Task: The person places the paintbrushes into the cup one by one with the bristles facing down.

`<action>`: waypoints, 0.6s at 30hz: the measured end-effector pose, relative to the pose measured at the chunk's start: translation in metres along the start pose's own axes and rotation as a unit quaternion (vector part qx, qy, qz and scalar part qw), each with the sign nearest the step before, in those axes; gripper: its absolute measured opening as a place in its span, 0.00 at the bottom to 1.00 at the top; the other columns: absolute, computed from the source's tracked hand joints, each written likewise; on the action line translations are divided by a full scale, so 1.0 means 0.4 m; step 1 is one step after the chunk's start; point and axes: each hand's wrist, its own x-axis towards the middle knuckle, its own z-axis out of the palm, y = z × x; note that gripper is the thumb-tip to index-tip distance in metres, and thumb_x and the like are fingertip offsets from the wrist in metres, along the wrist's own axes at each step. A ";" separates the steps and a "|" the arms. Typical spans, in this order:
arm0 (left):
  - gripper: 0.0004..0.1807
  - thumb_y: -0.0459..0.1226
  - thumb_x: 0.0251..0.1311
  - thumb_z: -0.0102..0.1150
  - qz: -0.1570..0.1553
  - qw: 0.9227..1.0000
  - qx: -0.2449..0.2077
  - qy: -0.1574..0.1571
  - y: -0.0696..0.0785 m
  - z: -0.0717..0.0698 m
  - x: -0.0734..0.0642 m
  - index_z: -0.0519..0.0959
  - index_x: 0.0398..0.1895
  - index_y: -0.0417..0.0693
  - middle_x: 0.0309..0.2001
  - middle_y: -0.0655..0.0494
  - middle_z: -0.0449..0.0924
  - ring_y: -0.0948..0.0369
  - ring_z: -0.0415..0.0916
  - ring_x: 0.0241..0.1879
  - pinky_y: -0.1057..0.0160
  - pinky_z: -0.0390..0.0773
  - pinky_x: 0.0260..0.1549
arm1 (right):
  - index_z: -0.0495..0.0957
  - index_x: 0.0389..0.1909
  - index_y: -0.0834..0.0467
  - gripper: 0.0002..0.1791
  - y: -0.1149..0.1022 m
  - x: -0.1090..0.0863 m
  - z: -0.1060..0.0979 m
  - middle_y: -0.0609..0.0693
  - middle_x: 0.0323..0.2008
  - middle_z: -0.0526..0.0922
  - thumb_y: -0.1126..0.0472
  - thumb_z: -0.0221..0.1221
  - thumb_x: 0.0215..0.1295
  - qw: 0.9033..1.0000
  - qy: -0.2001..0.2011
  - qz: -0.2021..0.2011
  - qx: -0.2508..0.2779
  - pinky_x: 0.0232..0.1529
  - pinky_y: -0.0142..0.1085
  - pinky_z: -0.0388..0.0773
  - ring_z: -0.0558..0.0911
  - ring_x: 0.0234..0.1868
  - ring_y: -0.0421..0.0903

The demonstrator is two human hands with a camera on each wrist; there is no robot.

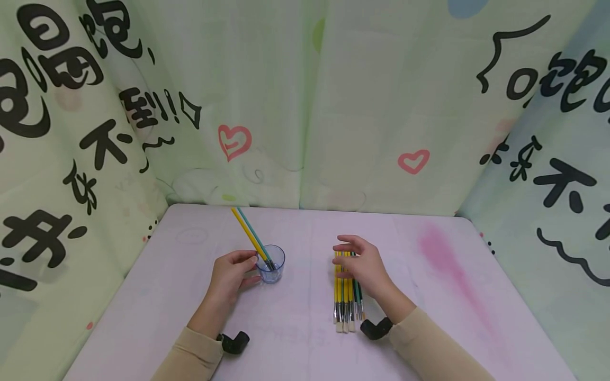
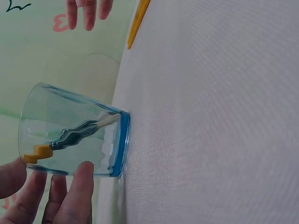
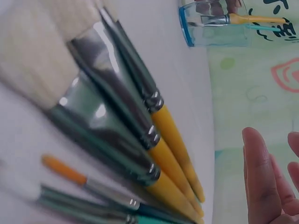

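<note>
My left hand (image 1: 231, 275) holds a clear plastic cup (image 1: 278, 274) by its left side, thumb near the rim and fingers along the wall. Two paintbrushes lean in the cup, a yellow-handled brush (image 1: 248, 230) and a teal-handled brush (image 1: 253, 230), bristles down; in the left wrist view the cup (image 2: 70, 105) shows a blue base on the cloth. My right hand (image 1: 369, 264) hovers over the handle ends of a row of paintbrushes (image 1: 344, 299), its fingers spread and slightly bent. Seen from the right wrist, pale flat bristles (image 3: 32, 56) lie nearest, and the fingers (image 3: 261, 182) grip nothing.
A pale pink cloth covers the table (image 1: 295, 338), with a darker pink streak (image 1: 448, 259) at right. Printed curtains (image 1: 305, 106) enclose the back and both sides. Black wrist-camera mounts (image 1: 235, 343) sit at both cuffs.
</note>
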 end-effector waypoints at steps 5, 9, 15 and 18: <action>0.14 0.32 0.73 0.66 -0.001 1.000 -0.005 0.000 0.000 -0.001 -0.002 0.85 0.59 0.40 0.56 0.41 0.83 0.57 0.84 0.45 0.51 0.93 0.50 | 0.73 0.74 0.53 0.32 0.005 -0.008 -0.025 0.64 0.65 0.82 0.68 0.67 0.71 1.000 0.010 0.000 -0.019 0.46 0.47 0.94 0.90 0.53 0.59; 0.14 0.32 0.73 0.66 -0.003 1.000 -0.007 0.001 0.001 -0.001 -0.004 0.85 0.59 0.40 0.56 0.41 0.82 0.57 0.84 0.45 0.51 0.93 0.51 | 0.73 0.74 0.53 0.32 0.008 -0.012 -0.043 0.63 0.64 0.82 0.67 0.67 0.71 0.999 0.024 0.006 -0.032 0.45 0.45 0.94 0.89 0.52 0.57; 0.14 0.32 0.73 0.66 0.000 1.000 -0.014 0.000 0.000 -0.001 -0.002 0.85 0.58 0.39 0.53 0.42 0.83 0.58 0.84 0.44 0.52 0.93 0.48 | 0.72 0.76 0.53 0.33 0.016 -0.014 -0.069 0.62 0.63 0.82 0.67 0.66 0.71 0.995 0.054 0.024 -0.076 0.42 0.42 0.94 0.89 0.50 0.55; 0.14 0.31 0.72 0.66 0.003 1.000 -0.021 -0.001 -0.001 -0.002 -0.001 0.85 0.58 0.37 0.51 0.44 0.83 0.59 0.84 0.43 0.52 0.94 0.46 | 0.72 0.76 0.53 0.33 0.022 -0.014 -0.079 0.62 0.62 0.82 0.66 0.66 0.71 0.992 0.066 0.034 -0.098 0.41 0.42 0.94 0.89 0.48 0.54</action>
